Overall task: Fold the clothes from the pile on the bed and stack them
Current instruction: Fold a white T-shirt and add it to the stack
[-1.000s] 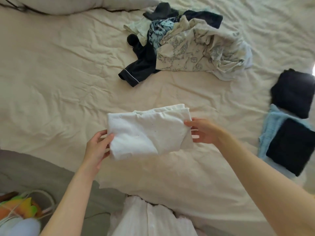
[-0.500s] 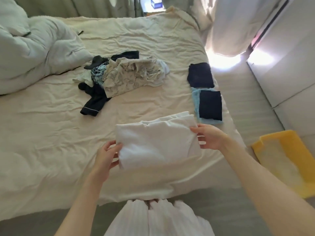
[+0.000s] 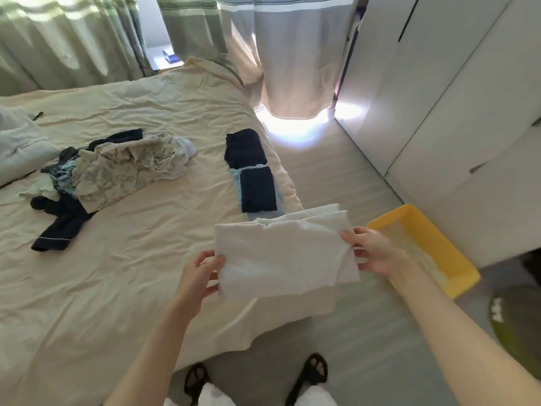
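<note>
A folded white garment (image 3: 281,253) hangs in the air over the bed's near right corner. My left hand (image 3: 202,273) grips its left edge and my right hand (image 3: 371,250) grips its right edge. The unfolded pile (image 3: 117,168), a printed cream piece with dark and blue items, lies on the bed (image 3: 102,288) at the left. A dark navy folded piece on a light blue one (image 3: 257,189) lies by the bed's right edge, just beyond the white garment. Another dark folded piece (image 3: 244,148) lies behind it.
A yellow plastic tub (image 3: 456,250) stands on the floor to the right of the bed. White wardrobe doors (image 3: 439,98) line the right side. Curtains (image 3: 292,54) hang at the back. A rumpled duvet (image 3: 17,148) lies at the far left. My feet are at the bed's foot.
Both hands have carried the folded white garment to the right, toward the folded stack. My view has lifted and swung right, bringing the tub, wardrobe and curtains into sight.
</note>
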The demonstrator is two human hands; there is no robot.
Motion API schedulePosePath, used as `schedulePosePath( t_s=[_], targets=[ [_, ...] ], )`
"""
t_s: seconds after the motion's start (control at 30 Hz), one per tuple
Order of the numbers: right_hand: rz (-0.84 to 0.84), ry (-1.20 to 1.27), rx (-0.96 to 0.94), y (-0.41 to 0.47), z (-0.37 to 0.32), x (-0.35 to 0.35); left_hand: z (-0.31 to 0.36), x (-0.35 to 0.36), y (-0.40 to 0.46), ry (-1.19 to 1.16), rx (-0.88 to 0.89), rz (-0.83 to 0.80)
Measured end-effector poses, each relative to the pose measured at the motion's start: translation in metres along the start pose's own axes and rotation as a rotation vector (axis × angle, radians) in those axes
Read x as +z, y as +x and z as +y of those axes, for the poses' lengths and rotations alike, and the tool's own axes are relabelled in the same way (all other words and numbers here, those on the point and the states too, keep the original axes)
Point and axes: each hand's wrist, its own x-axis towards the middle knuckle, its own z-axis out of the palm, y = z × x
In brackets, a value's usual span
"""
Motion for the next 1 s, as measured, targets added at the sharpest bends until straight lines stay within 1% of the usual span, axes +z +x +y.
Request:
schedulePosePath(
  t_s=[0.1,0.2,0.3,0.37,0.6,0.8,0.9,1.0],
  targets=[
    [0.046,-0.011,-0.050,0.005,-0.004,-0.068,-0.009,0.081,0.001,-0.032,-0.014,0.014],
    [0.088,-0.045,-0.041,0.007,-0.003,-0.130,-0.024,0.153,-0.003,-0.048,-0.076,-0.021],
    [0.094,-0.065,-0.022,0.009,-0.004,-0.181,-0.032,0.201,-0.006,-0.038,-0.121,-0.050],
    [0.094,-0.058,-0.036,0.019,-0.014,-0.209,-0.025,0.226,0.003,-0.043,-0.127,-0.048],
    [0.093,-0.024,-0.032,0.074,-0.064,-0.278,0.020,0.312,0.054,-0.053,-0.109,-0.025],
    [0.106,-0.037,-0.037,0.153,-0.138,-0.338,0.055,0.393,0.125,-0.104,-0.114,-0.030],
    [0.108,-0.034,-0.019,0.196,-0.174,-0.353,0.077,0.424,0.163,-0.117,-0.111,0.005],
    [0.061,-0.067,-0.007,0.238,-0.215,-0.365,0.095,0.447,0.194,-0.153,-0.113,0.058]
  ],
)
